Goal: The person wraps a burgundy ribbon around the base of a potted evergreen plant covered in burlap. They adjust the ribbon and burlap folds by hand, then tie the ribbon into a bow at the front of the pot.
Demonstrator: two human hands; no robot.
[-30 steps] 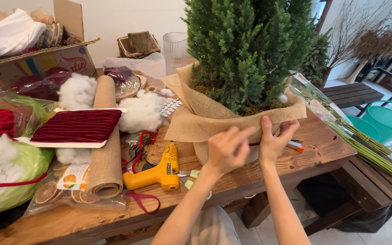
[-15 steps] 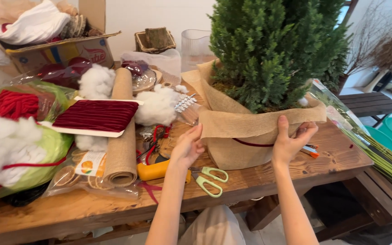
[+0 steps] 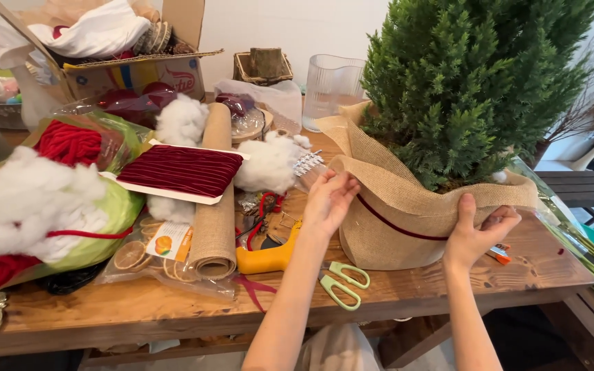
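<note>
A small green conifer (image 3: pixel 472 82) stands in a pot wrapped in tan burlap (image 3: pixel 393 206) on the wooden table (image 3: pixel 139 309). A thin dark red ribbon (image 3: pixel 397 225) runs around the burlap's front. My left hand (image 3: pixel 328 200) is at the wrap's left side, fingers pinched on the ribbon's end. On the right side my right hand (image 3: pixel 477 235) grips the burlap, thumb up over its folded rim. The ribbon's far end is hidden behind that hand.
A yellow glue gun (image 3: pixel 266 257) and green scissors (image 3: pixel 344 282) lie just left of the pot. Further left are a burlap roll (image 3: pixel 214 206), a card of red velvet ribbon (image 3: pixel 180 172), white stuffing (image 3: pixel 269 163), a cardboard box (image 3: pixel 132 69) and a ribbed glass vase (image 3: pixel 331 82).
My hands were together at the front of the wrap; they have spread apart, left hand to the left side, right hand to the right. The red ribbon now shows across the burlap.
</note>
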